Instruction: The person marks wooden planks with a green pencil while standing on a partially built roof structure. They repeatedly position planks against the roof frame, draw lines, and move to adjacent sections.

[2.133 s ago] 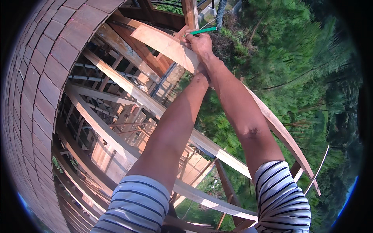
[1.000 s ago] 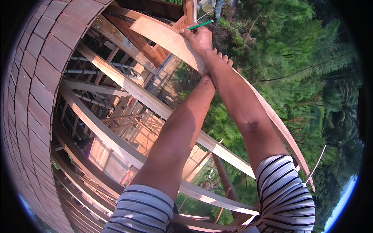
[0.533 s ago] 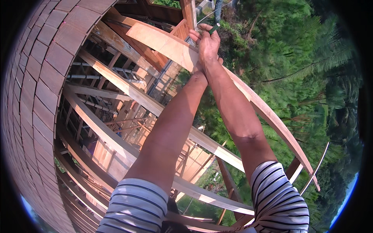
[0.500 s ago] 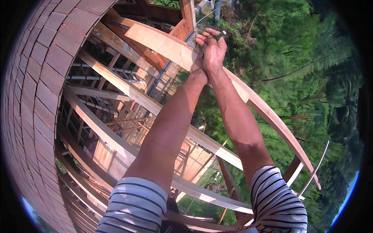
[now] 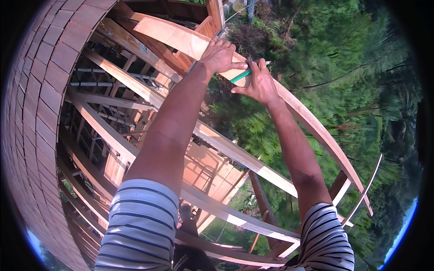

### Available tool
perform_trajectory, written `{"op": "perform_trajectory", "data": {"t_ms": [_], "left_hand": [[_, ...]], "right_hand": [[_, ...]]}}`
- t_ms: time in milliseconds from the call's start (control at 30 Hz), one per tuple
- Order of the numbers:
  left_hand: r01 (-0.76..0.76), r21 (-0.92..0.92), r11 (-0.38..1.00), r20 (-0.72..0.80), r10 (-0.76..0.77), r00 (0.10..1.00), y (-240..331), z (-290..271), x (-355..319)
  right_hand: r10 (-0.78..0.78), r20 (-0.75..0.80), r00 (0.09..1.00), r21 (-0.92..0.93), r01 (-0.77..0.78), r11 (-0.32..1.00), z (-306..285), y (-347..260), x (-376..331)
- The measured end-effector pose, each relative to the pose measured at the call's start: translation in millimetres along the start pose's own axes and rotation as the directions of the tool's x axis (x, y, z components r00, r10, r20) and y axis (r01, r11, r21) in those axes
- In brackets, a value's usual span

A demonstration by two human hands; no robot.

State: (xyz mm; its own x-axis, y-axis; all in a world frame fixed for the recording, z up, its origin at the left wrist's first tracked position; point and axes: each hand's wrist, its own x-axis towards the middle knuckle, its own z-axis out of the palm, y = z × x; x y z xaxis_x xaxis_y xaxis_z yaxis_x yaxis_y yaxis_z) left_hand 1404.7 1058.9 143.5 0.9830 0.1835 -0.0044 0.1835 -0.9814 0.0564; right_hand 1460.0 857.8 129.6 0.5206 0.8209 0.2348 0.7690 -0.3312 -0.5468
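Observation:
A long curved wooden beam (image 5: pixel 176 37) runs from the upper left down to the right in front of me. My left hand (image 5: pixel 219 56) grips its top edge, fingers over the far side and thumb stretched along the near face. Just right of it, my right hand (image 5: pixel 263 85) holds a green pencil (image 5: pixel 240 77) between its fingers. The pencil lies slanted across the beam's near face, its lower left end by my left thumb. Right-hand fingers touch the beam's upper edge, while the right thumb points left below the pencil.
Brown roof shingles (image 5: pixel 34 104) curve down the left side. Several parallel curved rafters (image 5: pixel 235 151) cross the open frame below, above a plank floor (image 5: pixel 210 167). Green trees (image 5: pixel 343 81) fill the right, below the beam. A thin wooden strip (image 5: pixel 368 187) crosses the beam's lower end.
My hands, crossed together before, have moved apart. The left has shifted left onto the beam; the right has come down and turned, bringing the pencil across the beam.

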Motion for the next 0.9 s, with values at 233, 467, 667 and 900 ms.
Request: {"op": "perform_trajectory", "data": {"t_ms": [233, 467, 667, 900], "left_hand": [[0.029, -0.084, 0.996, 0.085, -0.022, 0.996, -5.3, -3.5, -1.0], [0.238, -0.411, 0.880, -0.391, -0.406, 0.826, 33.1, -37.1, -260.4], [0.983, 0.129, -0.133, -0.095, -0.988, -0.122, 102.5, 5.9, -690.6], [0.832, -0.536, -0.147, 0.022, -0.987, -0.161, 130.1, 57.1, -684.1]], "right_hand": [[-0.015, 0.026, 1.000, -0.090, 0.017, 0.996, 5.6, -2.0, 4.3], [0.072, -0.067, 0.995, -0.096, -0.078, 0.992, 10.6, 10.3, -5.0], [0.119, -0.200, 0.972, -0.099, -0.141, 0.985, 27.4, -10.8, 5.3], [0.036, -0.236, 0.971, -0.192, -0.083, 0.978, 0.1, 4.1, -4.6]]}}
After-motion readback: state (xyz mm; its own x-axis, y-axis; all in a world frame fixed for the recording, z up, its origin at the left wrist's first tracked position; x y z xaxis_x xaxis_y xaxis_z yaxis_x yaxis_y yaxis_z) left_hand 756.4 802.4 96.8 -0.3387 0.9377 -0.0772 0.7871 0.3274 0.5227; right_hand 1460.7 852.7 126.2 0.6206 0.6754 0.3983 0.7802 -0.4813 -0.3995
